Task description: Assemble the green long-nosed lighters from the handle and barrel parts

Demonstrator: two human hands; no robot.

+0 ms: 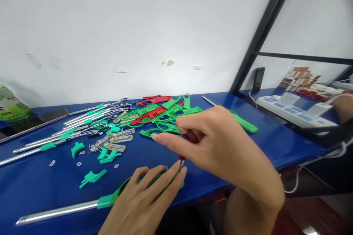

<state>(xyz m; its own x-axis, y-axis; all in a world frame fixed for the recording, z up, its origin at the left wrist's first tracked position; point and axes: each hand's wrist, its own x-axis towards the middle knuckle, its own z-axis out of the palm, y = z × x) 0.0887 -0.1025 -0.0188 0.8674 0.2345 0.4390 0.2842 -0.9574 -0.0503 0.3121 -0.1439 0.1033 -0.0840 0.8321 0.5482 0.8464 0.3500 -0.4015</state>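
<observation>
Your left hand [143, 198] lies flat, fingers straight, pinning the handle [109, 200] to the counter [41, 187]. Your right hand [217, 147] is curled, pinching a tool [181, 157].

left hand [146, 198] flat, palm down, right hand [217, 147] pinching above it

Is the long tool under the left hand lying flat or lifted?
Lying flat: the tool rests along the blue table, left hand on its green handle.
</observation>
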